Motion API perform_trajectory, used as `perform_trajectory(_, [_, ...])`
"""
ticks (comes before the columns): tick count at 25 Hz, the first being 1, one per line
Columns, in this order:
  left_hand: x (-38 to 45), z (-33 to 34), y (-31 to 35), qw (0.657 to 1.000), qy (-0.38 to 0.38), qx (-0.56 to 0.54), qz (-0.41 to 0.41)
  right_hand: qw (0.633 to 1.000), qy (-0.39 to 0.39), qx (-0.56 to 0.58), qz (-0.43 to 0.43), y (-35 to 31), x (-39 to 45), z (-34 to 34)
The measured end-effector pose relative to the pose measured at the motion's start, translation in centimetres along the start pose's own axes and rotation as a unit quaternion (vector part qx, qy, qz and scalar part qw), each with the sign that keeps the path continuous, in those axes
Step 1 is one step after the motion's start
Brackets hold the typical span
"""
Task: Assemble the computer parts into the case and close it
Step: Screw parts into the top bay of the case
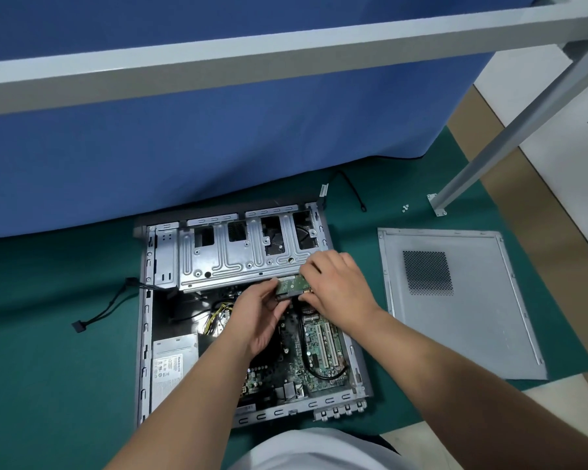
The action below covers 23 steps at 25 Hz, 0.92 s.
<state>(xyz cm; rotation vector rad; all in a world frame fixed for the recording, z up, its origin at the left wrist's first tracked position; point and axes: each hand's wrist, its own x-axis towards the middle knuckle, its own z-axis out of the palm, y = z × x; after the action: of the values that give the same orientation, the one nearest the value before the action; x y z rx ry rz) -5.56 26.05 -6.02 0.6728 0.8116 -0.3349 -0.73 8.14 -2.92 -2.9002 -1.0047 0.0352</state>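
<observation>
1. Lying open on the green mat (pixel 65 334), the computer case (pixel 145 334) shows its inside: a silver power supply (pixel 174 359) sits in the near-left corner, a green motherboard (pixel 314 347) fills the right part, and a bundle of yellow and black wires (pixel 219 315) lies between them
2. A grey metal drive cage (pixel 231 256) spans the far end of the case, with cut-outs in its top plate
3. Just beside the near edge of that cage, above the motherboard, both hands hold a hard drive (pixel 291 286) with its green circuit board facing up
4. The left hand (pixel 258 322) pinches the drive's left end between thumb and curled fingers
5. The right hand (pixel 336 283) grips the drive's right end, fingers bent over it, knuckles up
6. A black cable (pixel 107 308) with a connector trails out of the case's left side onto the mat
7. The grey side panel (pixel 455 317) with a mesh vent lies flat on the mat, right of the case and apart from it
8. A few small screws (pixel 405 207) lie on the mat beyond the panel, near the foot of a grey table leg (pixel 489 157)
</observation>
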Motion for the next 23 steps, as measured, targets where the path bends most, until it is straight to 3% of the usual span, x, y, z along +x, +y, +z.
perform_trajectory(4, [-0.1, -0.1, -0.3, 0.999, 0.003, -0.026, 0.020, 0.998, 0.013, 0.037, 0.048, 0.5, 2.2, -0.1])
perform_trajectory(7, [-1.0, -0.4, -0.3, 0.989, 0.029, 0.137, 0.054, 0.998, 0.002, 0.041, 0.048, 0.7, 2.7, 0.3])
perform_trajectory(8, [-1.3, -0.5, -0.2, 0.960, 0.064, 0.256, 0.095, 0.998, 0.005, 0.041, 0.047, 0.8, 2.7, 0.4])
perform_trajectory(9, [-1.6, -0.7, 0.0, 0.898, 0.101, 0.395, 0.163, 0.998, 0.008, 0.042, 0.048, 0.8, 2.6, 0.6])
perform_trajectory(11, [-2.1, -0.3, 0.8, 0.721, 0.116, 0.604, 0.319, 0.998, 0.013, 0.046, 0.050, 0.8, 2.4, 0.7])
perform_trajectory(13, [-1.7, 0.4, 1.7, 0.578, 0.058, 0.698, 0.419, 0.998, 0.014, 0.044, 0.051, 0.8, 2.4, 0.6])
perform_trajectory(15, [-0.6, 1.1, 2.5, 0.480, 0.006, 0.774, 0.413, 0.998, 0.011, 0.043, 0.047, 0.8, 2.3, 0.5])
perform_trajectory(18, [0.5, 1.6, 2.7, 0.411, 0.010, 0.828, 0.381, 0.999, -0.001, 0.038, 0.037, 1.0, 2.1, 0.4])
perform_trajectory(23, [1.0, 1.5, 3.1, 0.390, 0.014, 0.838, 0.382, 0.999, -0.020, 0.030, 0.014, 1.5, 2.8, 0.0])
